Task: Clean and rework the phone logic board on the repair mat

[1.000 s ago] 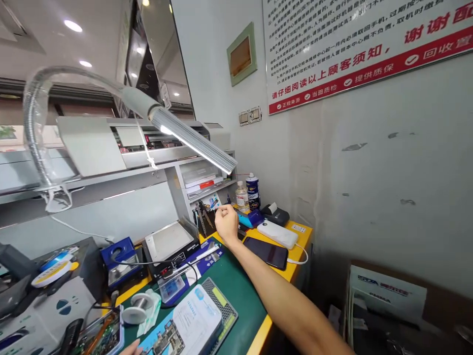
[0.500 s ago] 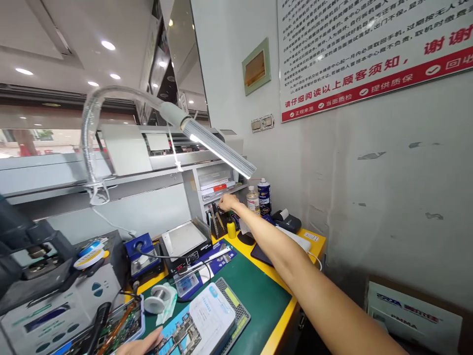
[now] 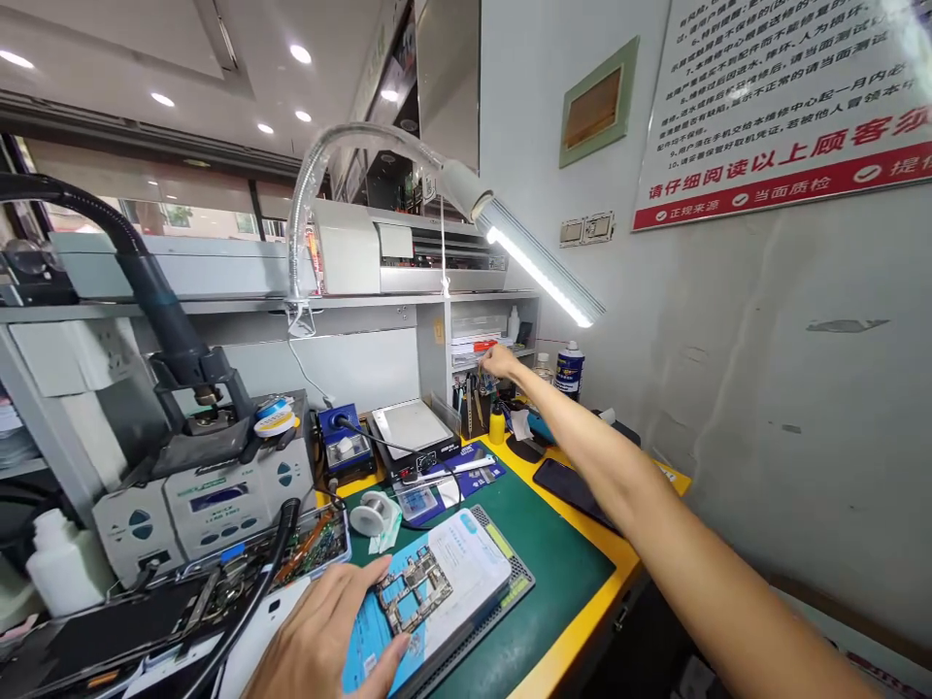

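Note:
My left hand (image 3: 327, 631) lies at the near left end of a flat white box (image 3: 470, 553) with a blue end. Its thumb and forefinger are spread, touching the box on either side of a small phone circuit board (image 3: 422, 587) that lies on top. My right arm stretches far across the bench. My right hand (image 3: 499, 362) is closed above a dark tool holder (image 3: 477, 413) with several tweezers and thin tools standing upright. Its fingertips pinch something thin that I cannot make out. Beside the holder stands a small yellow bottle (image 3: 496, 427).
A lamp (image 3: 543, 262) hangs over the bench. A hot plate (image 3: 415, 432), a solder spool (image 3: 370, 515) and a rework station (image 3: 218, 505) stand at the back and left. A dark phone (image 3: 572, 488) and a spray can (image 3: 569, 371) are to the right.
The view has turned left, showing more of the bench's left side. My left hand shows more fully at the box. My right hand has risen slightly above the tool holder.

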Demonstrator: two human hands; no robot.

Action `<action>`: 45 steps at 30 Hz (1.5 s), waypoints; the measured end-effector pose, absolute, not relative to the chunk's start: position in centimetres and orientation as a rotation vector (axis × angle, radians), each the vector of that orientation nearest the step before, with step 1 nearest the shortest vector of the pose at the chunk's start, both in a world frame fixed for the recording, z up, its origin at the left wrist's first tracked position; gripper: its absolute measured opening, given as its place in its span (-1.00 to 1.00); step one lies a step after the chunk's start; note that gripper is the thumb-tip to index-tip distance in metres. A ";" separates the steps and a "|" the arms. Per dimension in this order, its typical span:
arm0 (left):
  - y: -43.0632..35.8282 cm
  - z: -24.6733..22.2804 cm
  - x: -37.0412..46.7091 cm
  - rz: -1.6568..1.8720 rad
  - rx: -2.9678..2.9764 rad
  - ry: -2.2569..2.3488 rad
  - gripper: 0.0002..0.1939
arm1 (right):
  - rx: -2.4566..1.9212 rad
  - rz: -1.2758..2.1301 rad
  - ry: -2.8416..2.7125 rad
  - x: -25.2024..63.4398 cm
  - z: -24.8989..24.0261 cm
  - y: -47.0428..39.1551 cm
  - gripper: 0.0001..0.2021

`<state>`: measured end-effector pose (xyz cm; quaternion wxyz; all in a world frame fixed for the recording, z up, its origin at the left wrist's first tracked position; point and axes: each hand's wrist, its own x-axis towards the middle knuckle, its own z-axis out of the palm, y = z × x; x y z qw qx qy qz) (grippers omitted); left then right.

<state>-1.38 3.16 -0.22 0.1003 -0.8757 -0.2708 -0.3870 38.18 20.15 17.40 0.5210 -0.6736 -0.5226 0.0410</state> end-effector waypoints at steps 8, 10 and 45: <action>2.5 -0.9 -0.7 -1.247 -2.615 -0.938 -0.54 | -1.343 0.128 -1.010 38.5 19.9 14.7 -0.69; 2.4 -0.6 -0.7 -1.263 -2.650 -0.970 -0.54 | -1.246 0.220 -1.000 37.2 19.4 12.7 -0.74; 0.1 5.0 -0.5 -2.186 -3.001 -2.513 -0.49 | -0.773 1.640 -1.176 23.5 7.0 3.6 -0.56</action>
